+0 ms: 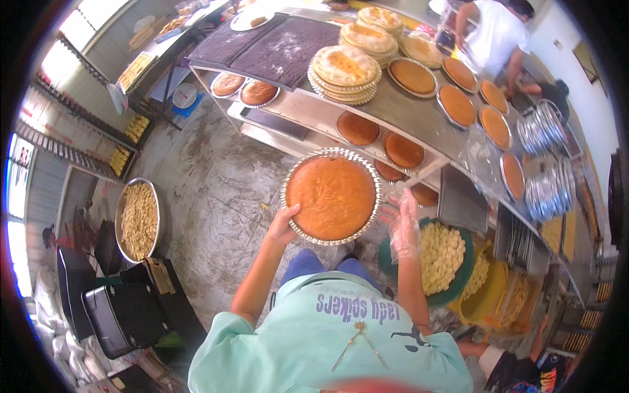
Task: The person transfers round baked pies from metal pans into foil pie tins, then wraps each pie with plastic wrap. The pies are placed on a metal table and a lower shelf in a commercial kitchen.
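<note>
My left hand (pixel 285 223) grips the left rim of a round orange-brown cake in a fluted metal pan (pixel 332 196), held level in front of my body. Beside the pan's right rim, my right hand (pixel 404 221) wears a clear plastic glove, its fingers spread and holding nothing. Past the pan stands a metal table (pixel 413 115) bearing stacks of round, pale-topped baked goods in fluted pans (pixel 345 69), dark sheet cakes (pixel 290 46) and several round orange-brown cakes (pixel 456 104). More round cakes (pixel 404 149) sit on the shelf below.
A green tub (pixel 442 255) of pale dough pieces and a yellow container (pixel 484 290) stand at my right. At far left is a metal basin (pixel 139 220) of pale pieces near black cases (pixel 123 319). A person in white (pixel 494 37) is at the far right; another (pixel 511 363) is at lower right.
</note>
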`<action>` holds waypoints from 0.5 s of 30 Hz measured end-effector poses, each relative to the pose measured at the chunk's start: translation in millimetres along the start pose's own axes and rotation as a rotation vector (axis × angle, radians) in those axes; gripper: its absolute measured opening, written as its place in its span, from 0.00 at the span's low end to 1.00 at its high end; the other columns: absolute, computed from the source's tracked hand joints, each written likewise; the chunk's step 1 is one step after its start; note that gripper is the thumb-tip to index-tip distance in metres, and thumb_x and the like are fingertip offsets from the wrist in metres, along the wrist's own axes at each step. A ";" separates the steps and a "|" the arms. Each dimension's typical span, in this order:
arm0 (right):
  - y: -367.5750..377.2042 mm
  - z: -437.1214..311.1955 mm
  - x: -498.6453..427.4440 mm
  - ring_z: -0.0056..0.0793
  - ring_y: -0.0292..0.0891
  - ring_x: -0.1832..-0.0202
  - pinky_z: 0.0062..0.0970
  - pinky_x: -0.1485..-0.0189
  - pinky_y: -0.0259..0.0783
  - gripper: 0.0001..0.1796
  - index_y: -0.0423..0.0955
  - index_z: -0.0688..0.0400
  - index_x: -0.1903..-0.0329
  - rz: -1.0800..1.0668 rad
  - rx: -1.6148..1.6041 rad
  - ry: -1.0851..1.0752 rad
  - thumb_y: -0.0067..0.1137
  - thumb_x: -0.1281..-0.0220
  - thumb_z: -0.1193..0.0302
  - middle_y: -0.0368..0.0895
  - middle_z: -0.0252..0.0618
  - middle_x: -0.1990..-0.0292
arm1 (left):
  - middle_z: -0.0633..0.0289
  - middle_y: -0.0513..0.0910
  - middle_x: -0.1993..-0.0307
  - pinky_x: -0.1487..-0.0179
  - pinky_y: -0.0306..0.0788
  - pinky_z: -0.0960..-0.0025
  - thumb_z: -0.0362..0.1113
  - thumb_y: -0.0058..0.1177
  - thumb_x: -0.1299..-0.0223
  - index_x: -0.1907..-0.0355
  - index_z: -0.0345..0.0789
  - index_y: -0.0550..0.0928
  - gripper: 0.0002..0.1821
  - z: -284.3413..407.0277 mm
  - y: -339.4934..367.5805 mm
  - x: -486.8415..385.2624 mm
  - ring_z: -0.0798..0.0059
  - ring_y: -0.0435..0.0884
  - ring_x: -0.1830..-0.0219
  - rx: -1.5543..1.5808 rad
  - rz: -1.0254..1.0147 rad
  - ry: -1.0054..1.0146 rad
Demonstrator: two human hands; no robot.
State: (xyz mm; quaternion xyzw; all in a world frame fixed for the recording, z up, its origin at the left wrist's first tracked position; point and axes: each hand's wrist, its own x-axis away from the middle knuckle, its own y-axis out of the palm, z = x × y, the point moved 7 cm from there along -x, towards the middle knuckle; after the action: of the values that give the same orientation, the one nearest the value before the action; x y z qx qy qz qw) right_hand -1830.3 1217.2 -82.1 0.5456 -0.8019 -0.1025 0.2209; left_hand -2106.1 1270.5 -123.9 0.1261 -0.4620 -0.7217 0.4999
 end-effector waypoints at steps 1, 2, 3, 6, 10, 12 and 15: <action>4.9 5.0 -13.7 0.32 0.72 0.56 0.32 0.58 0.72 0.30 0.52 0.53 0.34 -0.037 0.017 0.021 0.47 0.35 0.57 0.64 0.44 0.46 | 0.52 0.70 0.43 0.38 0.63 0.56 0.39 0.57 0.48 0.38 0.30 0.61 0.35 6.8 -8.1 -3.0 0.60 0.70 0.42 0.003 0.046 0.052; 7.1 13.3 -26.9 0.34 0.74 0.60 0.31 0.60 0.73 0.28 0.54 0.54 0.36 -0.025 0.025 0.078 0.48 0.35 0.59 0.67 0.45 0.49 | 0.52 0.70 0.43 0.37 0.62 0.56 0.40 0.57 0.47 0.38 0.30 0.61 0.35 13.1 -15.9 -3.5 0.60 0.69 0.41 0.014 0.079 0.101; 12.9 22.3 -36.9 0.34 0.74 0.60 0.31 0.61 0.74 0.28 0.54 0.54 0.36 -0.058 0.034 0.122 0.48 0.35 0.60 0.67 0.45 0.49 | 0.52 0.70 0.43 0.36 0.61 0.56 0.40 0.57 0.47 0.38 0.30 0.61 0.35 17.7 -22.3 -2.2 0.60 0.69 0.41 0.038 0.084 0.140; 28.2 44.9 -61.7 0.33 0.76 0.61 0.30 0.62 0.74 0.26 0.56 0.57 0.38 -0.120 0.045 0.235 0.50 0.36 0.64 0.70 0.46 0.51 | 0.51 0.68 0.42 0.37 0.62 0.56 0.37 0.52 0.43 0.38 0.30 0.61 0.30 32.2 -50.8 -1.7 0.58 0.68 0.41 0.131 0.175 0.174; 58.0 67.0 -82.7 0.32 0.76 0.61 0.30 0.62 0.74 0.26 0.59 0.57 0.40 -0.166 0.050 0.313 0.53 0.38 0.63 0.70 0.45 0.50 | 0.51 0.67 0.40 0.36 0.61 0.55 0.37 0.51 0.42 0.37 0.30 0.59 0.31 61.8 -72.8 -16.6 0.57 0.66 0.39 0.165 0.162 0.216; 71.9 69.6 -88.9 0.29 0.76 0.62 0.28 0.64 0.75 0.26 0.60 0.58 0.41 -0.155 0.006 0.310 0.55 0.39 0.64 0.71 0.42 0.51 | 0.51 0.66 0.39 0.36 0.61 0.55 0.38 0.52 0.42 0.37 0.30 0.60 0.32 84.0 -81.0 -24.8 0.57 0.66 0.39 0.114 0.178 0.229; 94.0 70.6 -96.3 0.29 0.76 0.62 0.27 0.65 0.75 0.28 0.59 0.58 0.40 -0.158 -0.064 0.278 0.56 0.40 0.65 0.72 0.40 0.53 | 0.52 0.66 0.39 0.36 0.61 0.55 0.38 0.52 0.43 0.37 0.30 0.59 0.33 113.1 -87.8 -44.5 0.57 0.66 0.39 0.062 0.098 0.154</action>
State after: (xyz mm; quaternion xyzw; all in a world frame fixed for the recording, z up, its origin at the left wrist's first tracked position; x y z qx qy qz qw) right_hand -1911.7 1336.6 -129.5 0.6087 -0.7143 -0.0685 0.3384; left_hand -2211.1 1375.4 -144.7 0.1738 -0.4500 -0.6697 0.5646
